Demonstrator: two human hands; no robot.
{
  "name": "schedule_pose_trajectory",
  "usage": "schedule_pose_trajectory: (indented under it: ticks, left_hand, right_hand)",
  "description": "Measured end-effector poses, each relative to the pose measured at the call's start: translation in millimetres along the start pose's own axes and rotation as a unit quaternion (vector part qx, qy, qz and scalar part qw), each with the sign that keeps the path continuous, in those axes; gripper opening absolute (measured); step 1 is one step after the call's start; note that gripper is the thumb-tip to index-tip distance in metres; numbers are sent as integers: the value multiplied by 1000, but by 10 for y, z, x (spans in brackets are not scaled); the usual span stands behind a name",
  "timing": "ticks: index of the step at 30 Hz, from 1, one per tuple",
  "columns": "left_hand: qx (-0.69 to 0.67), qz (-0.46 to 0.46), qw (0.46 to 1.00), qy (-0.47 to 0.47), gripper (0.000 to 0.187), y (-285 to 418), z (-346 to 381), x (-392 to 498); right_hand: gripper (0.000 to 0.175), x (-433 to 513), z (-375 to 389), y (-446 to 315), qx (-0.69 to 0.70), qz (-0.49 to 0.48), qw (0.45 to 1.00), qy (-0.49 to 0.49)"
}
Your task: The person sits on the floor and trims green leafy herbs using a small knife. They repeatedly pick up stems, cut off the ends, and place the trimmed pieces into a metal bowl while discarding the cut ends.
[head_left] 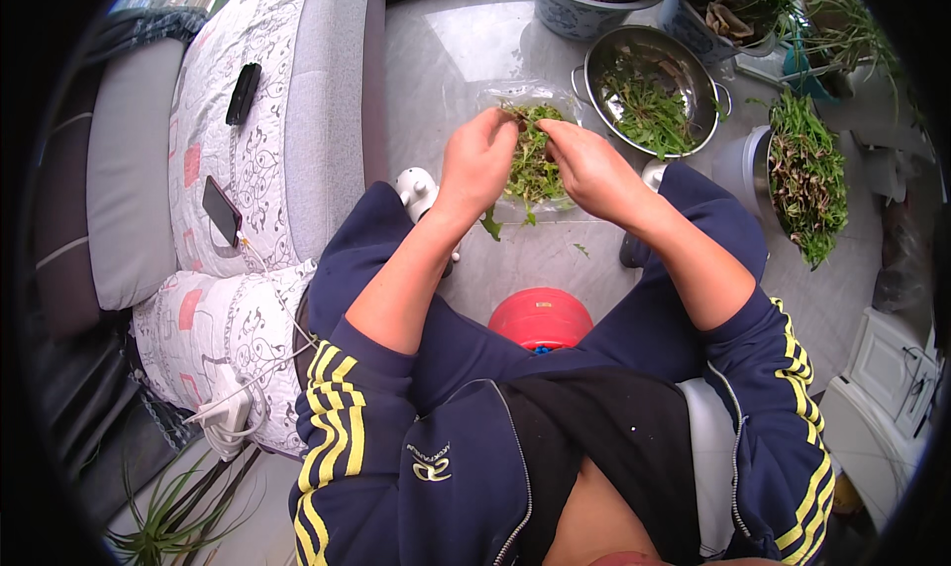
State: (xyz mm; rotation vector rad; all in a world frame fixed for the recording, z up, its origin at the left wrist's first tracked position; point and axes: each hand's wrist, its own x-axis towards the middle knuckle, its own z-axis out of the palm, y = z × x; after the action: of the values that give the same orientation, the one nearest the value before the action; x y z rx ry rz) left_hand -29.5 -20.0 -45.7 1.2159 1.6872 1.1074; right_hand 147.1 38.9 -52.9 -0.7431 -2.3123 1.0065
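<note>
Both my hands meet over a heap of leafy greens [536,168] lying on a clear plastic bag [535,90] on the floor. My left hand [479,161] pinches the left end of a small plant with a brownish root end [524,117]. Thumb and fingers of my right hand [594,166] close on the same plant from the other side. Its finer details are too small to make out. Just beyond my right hand stands a two-handled stainless steel pot [691,53] with loose greens [650,113] inside.
A pale tub [739,166] at right carries piled greens [810,176]. Potted plants [594,9] line the far side. A red stool [541,317] shows between my legs. On the sofa [327,120] at left lie a phone [222,209] on a cable and a black case [244,94].
</note>
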Motion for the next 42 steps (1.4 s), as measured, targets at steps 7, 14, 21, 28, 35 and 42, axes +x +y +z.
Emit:
schedule_pose_trajectory:
  ticks: [7,14,21,28,35,42]
  left_hand:
    - [30,36,999,8,25,-18,-11,-23]
    - [17,37,999,21,24,-29,-16,-11]
    - [12,-26,1000,0,24,68,-41,-51]
    - [-68,-81,994,-32,23,84,-69,-49]
    - [-110,-96,987,-59,16,111,-37,-73]
    - [-103,-122,984,-80,21,86,-14,-65]
  right_hand:
    - [27,-3,8,20,35,13,999,-19]
    - [32,3,30,-15,-38,-41,998,17]
    - [40,-13,37,-57,-127,-37,991,-10]
    - [39,-39,35,-29,-148,-44,988,-10]
    - [40,-131,-11,-3,-136,-39,990,-13]
    - [42,-154,-1,1,-130,-37,991,-20]
